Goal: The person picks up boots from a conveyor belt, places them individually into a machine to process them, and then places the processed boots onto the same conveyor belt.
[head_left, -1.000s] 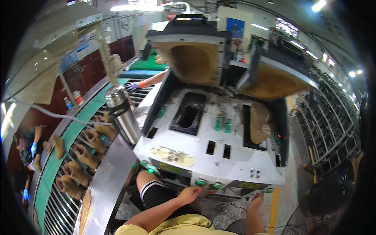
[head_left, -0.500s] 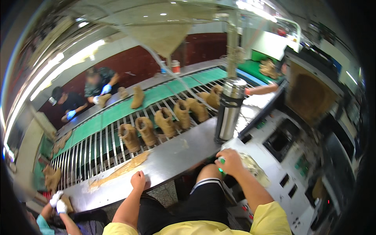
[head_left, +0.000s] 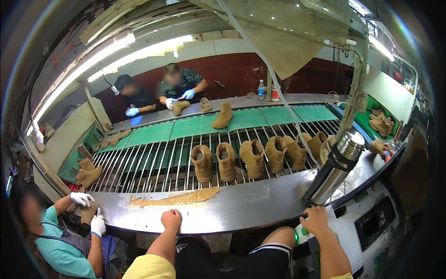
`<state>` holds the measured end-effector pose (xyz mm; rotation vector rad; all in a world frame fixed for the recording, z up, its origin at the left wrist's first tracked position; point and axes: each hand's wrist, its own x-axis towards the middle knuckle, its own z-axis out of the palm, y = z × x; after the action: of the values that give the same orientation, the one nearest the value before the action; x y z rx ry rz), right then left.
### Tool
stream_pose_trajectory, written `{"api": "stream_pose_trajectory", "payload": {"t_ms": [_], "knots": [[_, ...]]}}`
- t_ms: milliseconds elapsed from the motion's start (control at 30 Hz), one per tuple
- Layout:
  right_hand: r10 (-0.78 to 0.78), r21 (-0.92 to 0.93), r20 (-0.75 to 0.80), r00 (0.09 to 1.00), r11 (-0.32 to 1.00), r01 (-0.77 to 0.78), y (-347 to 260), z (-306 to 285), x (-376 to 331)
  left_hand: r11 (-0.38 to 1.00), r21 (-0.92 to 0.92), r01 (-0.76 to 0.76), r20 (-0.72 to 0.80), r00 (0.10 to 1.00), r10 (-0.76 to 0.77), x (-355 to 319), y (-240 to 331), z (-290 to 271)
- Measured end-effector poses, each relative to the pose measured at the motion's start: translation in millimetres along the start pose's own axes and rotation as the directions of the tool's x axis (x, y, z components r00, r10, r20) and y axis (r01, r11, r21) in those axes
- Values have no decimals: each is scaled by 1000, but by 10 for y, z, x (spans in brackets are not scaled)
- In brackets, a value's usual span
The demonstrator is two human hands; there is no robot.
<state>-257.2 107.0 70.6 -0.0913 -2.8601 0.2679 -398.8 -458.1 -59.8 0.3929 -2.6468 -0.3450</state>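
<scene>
Left hand (head_left: 171, 219): fingers curled into a loose fist, gripping nothing, knuckles resting on the near edge of the steel bench (head_left: 241, 204). A tan strip of material (head_left: 176, 198) lay flat on the bench just beyond the knuckles, apart from them. Right hand (head_left: 316, 219): fingers bent over the bench edge beside the white machine (head_left: 367, 228), at the foot of a tilted steel flask (head_left: 334, 168). Tan boots (head_left: 253, 158) stood in a row on the roller conveyor (head_left: 153, 162) beyond.
</scene>
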Motion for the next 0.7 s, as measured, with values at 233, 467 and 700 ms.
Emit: {"api": "stream_pose_trajectory", "payload": {"t_ms": [233,467,700], "knots": [[-20,66,-5,1000,998,21,34,33,5,999,39,16,-32,999,-15,5,-7,-6],[-2,58,-8,1000,998,2,53,40,-11,1000,29,4,-35,999,-3,3,5,30],[-6,47,-48,999,999,9,4,41,-13,1000,28,6,-24,1000,-5,13,1,-20]]}}
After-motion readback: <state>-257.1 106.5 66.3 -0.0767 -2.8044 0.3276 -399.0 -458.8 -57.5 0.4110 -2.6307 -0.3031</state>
